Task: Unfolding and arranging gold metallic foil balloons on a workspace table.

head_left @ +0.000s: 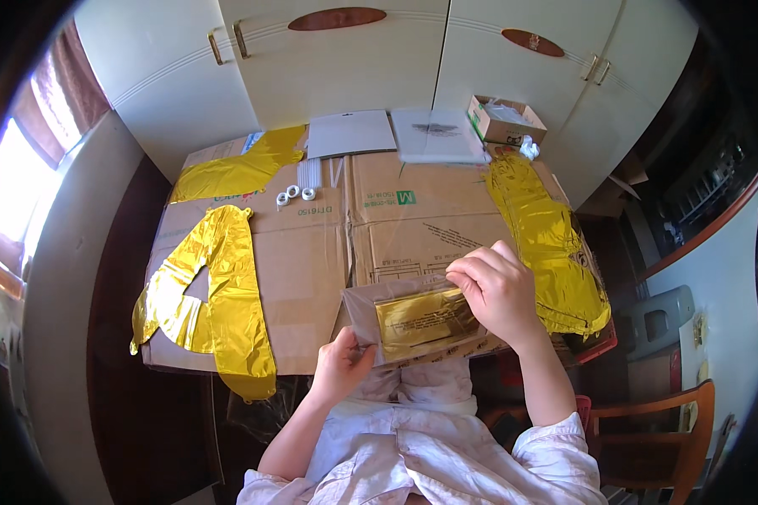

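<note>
At the cardboard's (303, 282) near edge, the clear bag (363, 322) of gold foil (425, 318) is pinched by the left hand's (343, 368) fingers at its left end and the right hand's (501, 293) at its upper right, and, probably light, limp and slippery, is best gripped by its edges.

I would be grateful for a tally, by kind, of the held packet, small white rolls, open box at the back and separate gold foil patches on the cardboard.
Clear packet of folded gold foil: 1
Small white rolls: 3
Open cardboard box: 1
Gold foil patches: 3
Total: 8
</note>
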